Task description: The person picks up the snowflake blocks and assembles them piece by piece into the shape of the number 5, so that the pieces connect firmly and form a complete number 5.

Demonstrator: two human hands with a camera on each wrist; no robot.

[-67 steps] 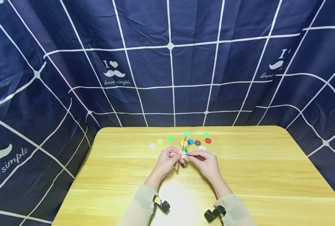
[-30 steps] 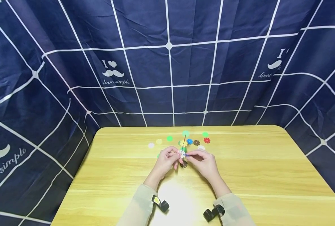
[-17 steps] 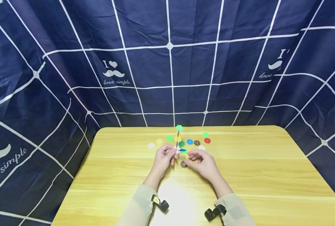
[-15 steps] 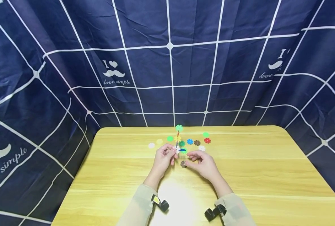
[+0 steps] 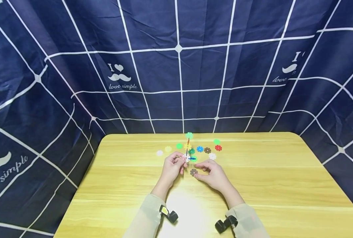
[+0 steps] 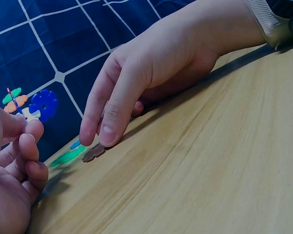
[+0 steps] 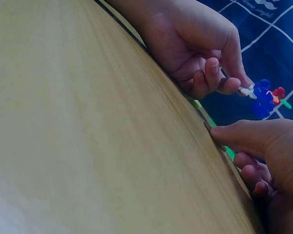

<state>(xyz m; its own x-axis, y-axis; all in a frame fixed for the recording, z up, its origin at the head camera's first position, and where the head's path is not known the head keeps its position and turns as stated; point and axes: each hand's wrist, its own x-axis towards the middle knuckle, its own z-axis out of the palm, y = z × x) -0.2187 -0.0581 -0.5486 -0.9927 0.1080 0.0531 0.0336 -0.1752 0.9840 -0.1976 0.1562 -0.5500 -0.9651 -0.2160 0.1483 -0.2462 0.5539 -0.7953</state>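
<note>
My left hand (image 5: 171,168) pinches a white snowflake disc (image 5: 187,158), the lower end of a chain of interlocking plastic discs. Above it the chain runs through a blue edge-on disc, a yellow disc (image 5: 187,146), a red one and a green disc (image 5: 189,135) on top. Out from the white disc's right side stands another blue disc (image 6: 44,105). My right hand (image 5: 213,174) is low over the table, its thumb touching the edge of a brown disc (image 5: 193,172) that lies flat. The index fingertip is close by, with a gap to the thumb in the head view.
Loose discs lie behind the hands on the wooden table (image 5: 128,185): blue (image 5: 199,149), brown (image 5: 207,150), red (image 5: 218,148), white (image 5: 212,156), pale yellow (image 5: 168,149) and several green. A dark blue gridded curtain (image 5: 152,69) surrounds the table's back and sides.
The right hand has let go of the blue disc joined to the white one and lowered to the brown disc. The left hand has shifted the chain slightly left and up.
</note>
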